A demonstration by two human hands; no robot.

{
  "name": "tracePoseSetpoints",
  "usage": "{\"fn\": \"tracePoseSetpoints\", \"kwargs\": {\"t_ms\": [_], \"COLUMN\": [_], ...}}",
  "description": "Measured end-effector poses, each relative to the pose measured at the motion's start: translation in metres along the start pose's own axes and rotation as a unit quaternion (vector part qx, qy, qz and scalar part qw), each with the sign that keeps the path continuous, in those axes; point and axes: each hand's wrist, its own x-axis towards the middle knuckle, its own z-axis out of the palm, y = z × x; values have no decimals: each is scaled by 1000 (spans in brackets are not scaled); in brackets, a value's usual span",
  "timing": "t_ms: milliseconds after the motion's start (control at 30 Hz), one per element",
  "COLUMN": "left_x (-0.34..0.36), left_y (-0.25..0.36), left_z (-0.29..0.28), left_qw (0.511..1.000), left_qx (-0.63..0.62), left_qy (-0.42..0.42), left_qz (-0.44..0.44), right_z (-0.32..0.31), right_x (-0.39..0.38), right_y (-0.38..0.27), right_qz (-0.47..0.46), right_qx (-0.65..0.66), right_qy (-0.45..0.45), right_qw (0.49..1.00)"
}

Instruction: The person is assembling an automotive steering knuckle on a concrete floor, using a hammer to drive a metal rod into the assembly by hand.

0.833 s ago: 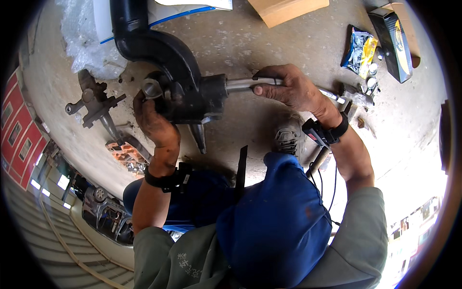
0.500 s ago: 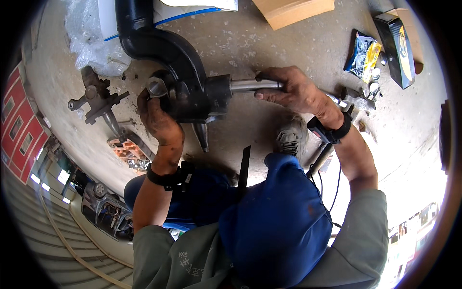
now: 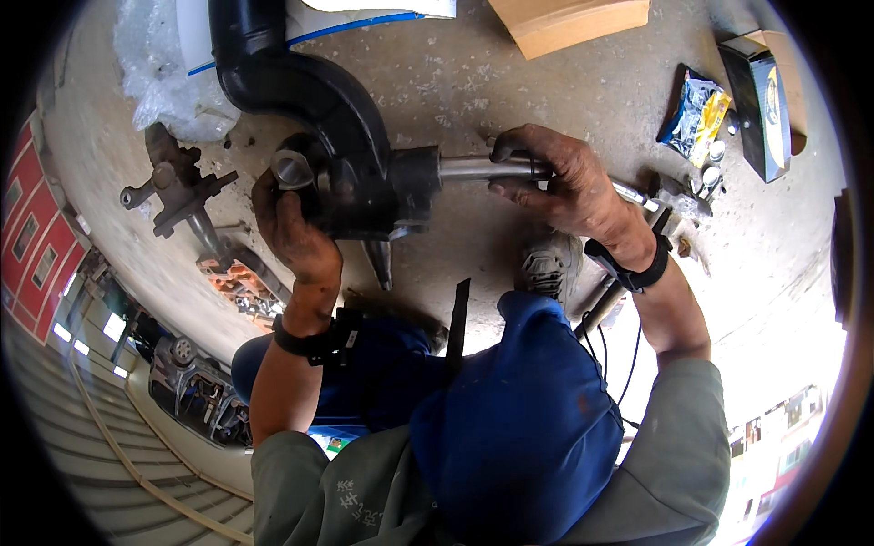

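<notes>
A curved black axle beam [image 3: 314, 96] comes in from the top left and ends in a black steering knuckle [image 3: 410, 193]. My left hand [image 3: 296, 232] is closed on the knuckle's left side, thumb and fingers around the boss with a round silver face [image 3: 292, 170]; part of the grip is hidden. From the knuckle's right side a smooth steel pin [image 3: 473, 167] sticks out level. Thumb and fingers of my right hand [image 3: 574, 182] curl around its outer end. Below the knuckle points a dark tapered spindle [image 3: 378, 264].
A worn, rusty knuckle [image 3: 177, 187] lies on the floor at left, near an orange-brown metal part [image 3: 241, 287]. Clear plastic wrap [image 3: 168, 77] is behind it. At right are a blue-yellow packet [image 3: 696, 114], a black box [image 3: 756, 114] and small metal parts. A cardboard box [image 3: 569, 27] stands at the top.
My right hand has shifted slightly right along the pin, and its fingers have spread a little. My left hand stays on the knuckle. The whole view has shifted slightly.
</notes>
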Motion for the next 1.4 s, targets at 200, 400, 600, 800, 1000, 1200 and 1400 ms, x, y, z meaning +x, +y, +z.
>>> {"fn": "tracePoseSetpoints", "kwargs": {"t_ms": [200, 400, 600, 800, 1000, 1200, 1400], "left_x": [-4, 0, 4, 9, 9, 5, 21], "left_y": [-7, 5, 12, 17, 20, -3, -1], "left_z": [5, 10, 16, 15, 15, 13, -2], "left_qw": [999, 965, 908, 922, 915, 909, 811], "left_qx": [-7, -166, -298, -240, -236, -270, -398], "left_qy": [18, 40, 93, 98, 101, 67, -27], "left_qz": [-42, -197, -278, -290, -310, -310, -428], "right_z": [13, 22, 26, 26, 28, 26, 19], "right_x": [-1, -2, -5, -3, -2, -2, -22], "right_y": [-1, 5, 12, 11, 5, -3, -9], "right_qz": [32, 17, -42, -27, 30, 45, -1], "right_qx": [40, 25, -23, -9, 30, -3, -93], "right_qy": [32, 67, 86, 74, 64, 64, 194], "right_qw": [998, 997, 995, 997, 997, 997, 977]}}
